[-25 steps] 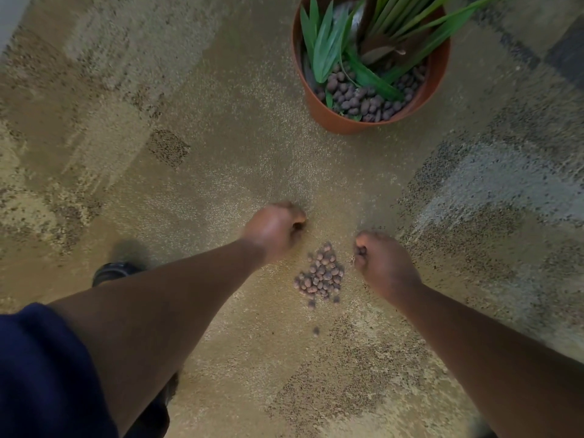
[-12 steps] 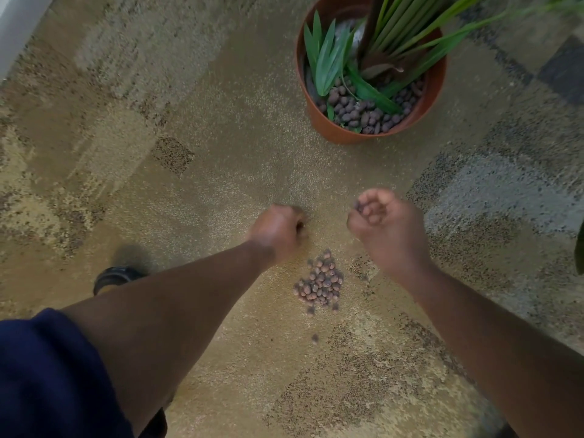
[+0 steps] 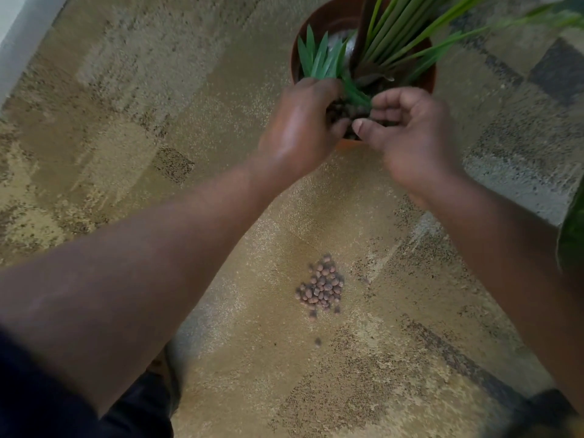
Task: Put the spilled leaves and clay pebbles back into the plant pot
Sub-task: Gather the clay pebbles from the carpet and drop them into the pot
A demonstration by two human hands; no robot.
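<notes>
The terracotta plant pot (image 3: 335, 22) stands on the carpet at the top, with long green leaves (image 3: 322, 58) and brown clay pebbles (image 3: 343, 109) inside. Both my hands are over its near rim. My left hand (image 3: 300, 128) shows its back, and its fingertips dip among the pebbles and leaves, hidden from view. My right hand (image 3: 410, 134) is loosely curled, fingers apart, with nothing visible in its palm. A small pile of spilled clay pebbles (image 3: 320, 287) lies on the carpet below my hands, with one stray pebble (image 3: 317, 342) nearer to me.
Patterned tan and grey carpet (image 3: 158, 121) covers the floor. A white wall edge (image 3: 19, 33) runs along the top left. A large green leaf (image 3: 573, 241) hangs in at the right edge. My dark shoe (image 3: 164, 374) is near the bottom.
Both hands left the floor beside the pebble pile and moved up to the pot's near rim. The right hand, which was closed on pebbles, now has its fingers loosened.
</notes>
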